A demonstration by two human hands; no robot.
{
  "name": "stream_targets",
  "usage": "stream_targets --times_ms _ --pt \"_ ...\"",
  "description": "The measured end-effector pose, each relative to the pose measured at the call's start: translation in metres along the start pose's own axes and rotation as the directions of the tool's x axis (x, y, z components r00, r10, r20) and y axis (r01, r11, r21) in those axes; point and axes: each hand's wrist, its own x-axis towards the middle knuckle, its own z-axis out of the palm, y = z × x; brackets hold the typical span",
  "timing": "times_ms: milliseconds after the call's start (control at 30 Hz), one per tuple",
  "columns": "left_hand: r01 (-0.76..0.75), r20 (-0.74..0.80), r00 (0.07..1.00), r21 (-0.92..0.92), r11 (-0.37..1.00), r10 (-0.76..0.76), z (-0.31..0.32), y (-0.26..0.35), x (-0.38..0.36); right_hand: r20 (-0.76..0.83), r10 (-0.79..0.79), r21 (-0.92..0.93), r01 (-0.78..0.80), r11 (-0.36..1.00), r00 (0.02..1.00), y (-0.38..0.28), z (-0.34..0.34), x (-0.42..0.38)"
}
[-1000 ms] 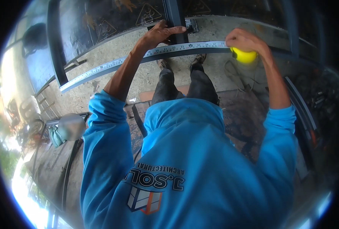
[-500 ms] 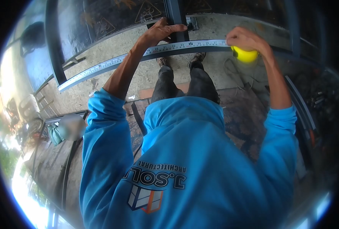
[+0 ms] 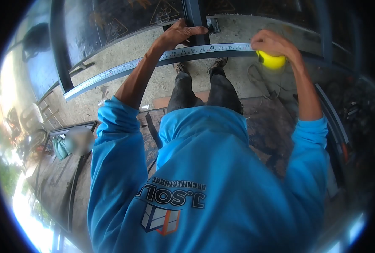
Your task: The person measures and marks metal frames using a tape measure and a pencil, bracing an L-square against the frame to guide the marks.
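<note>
A long tape measure blade (image 3: 191,51) runs along the near bar of a dark metal frame (image 3: 238,54), from its left corner to my right hand (image 3: 271,42). The fingers of that hand are closed at the blade's right end, and the yellow tape measure case (image 3: 272,61) hangs just below the hand. My left hand (image 3: 180,34) grips a dark upright metal bar (image 3: 193,14) that meets the near bar. Its thumb lies across the bar, while the other fingers are partly hidden. The blade passes just below my left hand.
Dark panels (image 3: 124,25) with printed warning triangles lie beyond the near bar. My feet stand on a concrete floor (image 3: 153,86). A looped cord (image 3: 259,80) lies on the floor at right, near long metal profiles (image 3: 333,114). Another person's blurred head (image 3: 78,140) shows at left.
Almost nothing differs. Both hands stay in place on the bar and the tape measure, with only a very slight shift of the view.
</note>
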Motion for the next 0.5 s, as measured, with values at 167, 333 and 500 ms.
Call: stream_targets --times_ms 167,333,500 --pt "0.004 0.012 1.000 0.019 1.000 -0.004 0.001 0.008 -0.003 0.089 0.046 -0.005 -0.046 0.999 0.995 0.000 -0.003 0.003" --pt "0.021 0.096 0.995 0.025 0.999 -0.023 -0.003 0.015 -0.006 0.051 0.023 0.005 -0.023 1.000 0.998 0.000 -0.002 0.001" --pt "-0.001 0.015 1.000 -0.009 1.000 0.001 -0.001 0.000 0.001 0.058 0.015 0.016 -0.016 1.000 0.998 -0.002 -0.004 0.001"
